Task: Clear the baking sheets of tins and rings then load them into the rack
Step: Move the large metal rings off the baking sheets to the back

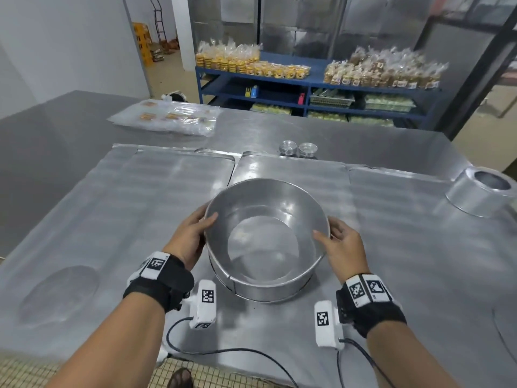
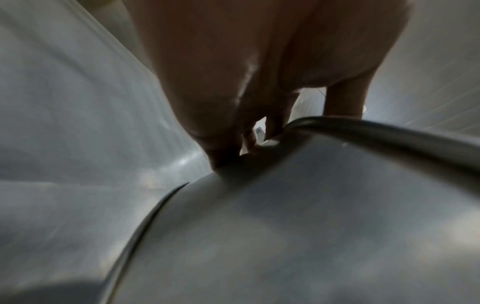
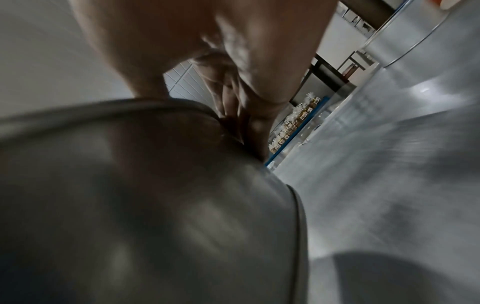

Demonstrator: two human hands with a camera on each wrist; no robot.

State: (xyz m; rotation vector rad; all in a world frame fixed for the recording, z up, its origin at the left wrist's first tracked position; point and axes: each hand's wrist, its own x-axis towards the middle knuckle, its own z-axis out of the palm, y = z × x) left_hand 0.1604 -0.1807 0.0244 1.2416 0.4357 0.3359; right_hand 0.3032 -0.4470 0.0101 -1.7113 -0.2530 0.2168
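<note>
A large round metal ring [image 1: 265,287] with tall walls hangs tilted just above the middle baking sheet [image 1: 391,247]. My left hand [image 1: 193,233] grips its left wall, thumb hooked over the rim. On the opposite side my right hand [image 1: 340,242] grips the right wall, thumb inside. In the left wrist view the ring [image 2: 311,226] fills the lower right, with my fingers [image 2: 342,102] over its rim. The right wrist view shows the ring's wall [image 3: 130,205] under my right hand [image 3: 233,92]. More sheets [image 1: 140,197] lie side by side to the left.
A second metal ring [image 1: 481,194] stands at the right edge of the sheets. Two small stacks of tins [image 1: 298,148] sit behind the sheets. Plastic-wrapped packets [image 1: 170,119] lie far left on the table. A blue shelf [image 1: 307,79] with bagged goods stands behind.
</note>
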